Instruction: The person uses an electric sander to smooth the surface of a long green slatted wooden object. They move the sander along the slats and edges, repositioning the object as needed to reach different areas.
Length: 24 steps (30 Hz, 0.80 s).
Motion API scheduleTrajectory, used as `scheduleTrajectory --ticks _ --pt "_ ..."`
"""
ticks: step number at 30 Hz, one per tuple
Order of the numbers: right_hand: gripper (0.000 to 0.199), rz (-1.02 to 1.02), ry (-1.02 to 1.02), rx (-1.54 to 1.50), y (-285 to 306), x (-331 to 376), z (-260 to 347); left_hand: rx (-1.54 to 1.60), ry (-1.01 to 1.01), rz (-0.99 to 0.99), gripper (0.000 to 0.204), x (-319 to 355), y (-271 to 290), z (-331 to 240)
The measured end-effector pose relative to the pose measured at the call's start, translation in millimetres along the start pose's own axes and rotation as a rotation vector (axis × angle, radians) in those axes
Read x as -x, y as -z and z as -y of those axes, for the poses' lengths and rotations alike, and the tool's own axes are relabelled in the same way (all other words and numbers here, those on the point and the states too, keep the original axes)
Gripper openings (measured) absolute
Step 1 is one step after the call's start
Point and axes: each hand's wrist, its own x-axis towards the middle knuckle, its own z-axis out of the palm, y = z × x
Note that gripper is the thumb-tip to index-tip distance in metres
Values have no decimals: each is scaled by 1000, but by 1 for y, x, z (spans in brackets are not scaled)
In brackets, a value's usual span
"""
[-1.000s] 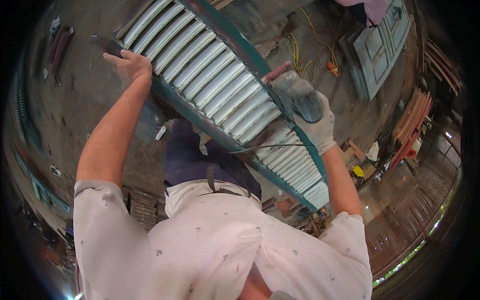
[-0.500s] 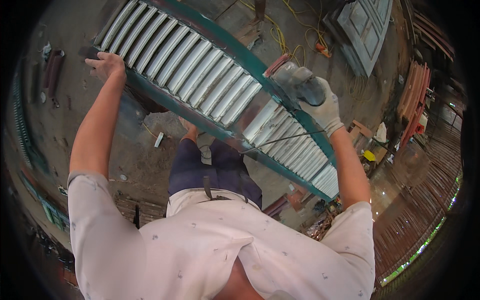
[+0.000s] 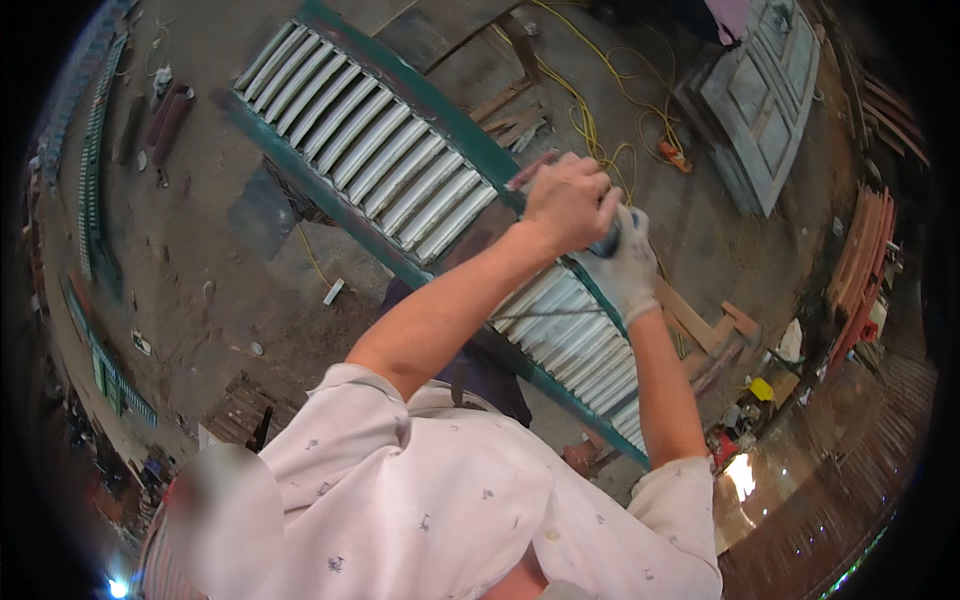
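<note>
My left hand [image 3: 572, 205] is moving off one green-framed louvred panel [image 3: 475, 236] and onto one sander [image 3: 606, 242].
Two hands are gripping it, bare left over gloved right hand [image 3: 630, 265]'s front; it's sitting at the panel's right long edge, beside two banks of slats [image 3: 370, 140].

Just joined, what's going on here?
A person has both hands on a dark handheld tool over the far green side rail of a louvered panel. The gloved right hand grips its rear; the bare left hand curls over its front. The hands hide most of the tool, so contact with the rail is hard to tell. The panel's slats are pale. Beyond it are a yellow cord and a grey panelled door.
</note>
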Motion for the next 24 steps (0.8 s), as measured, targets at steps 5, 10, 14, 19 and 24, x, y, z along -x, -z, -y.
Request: scheduleTrajectory --ticks 5,10,14,19,24 --pt "85 185 -104 -85 -6 8 -16 121 -31 -93 22 10 -6 14" --pt "83 145 62 -96 -33 -37 3 94 3 -167 22 -8 34 46" --pt "84 139 53 -52 -31 -75 77 77 -7 -224 22 -30 85 95" --pt "78 159 10 5 -39 -139 162 80 -58 -204 24 -73 150 156" --pt "71 87 48 -14 -53 -194 235 99 -64 -226 28 -116 210 221"
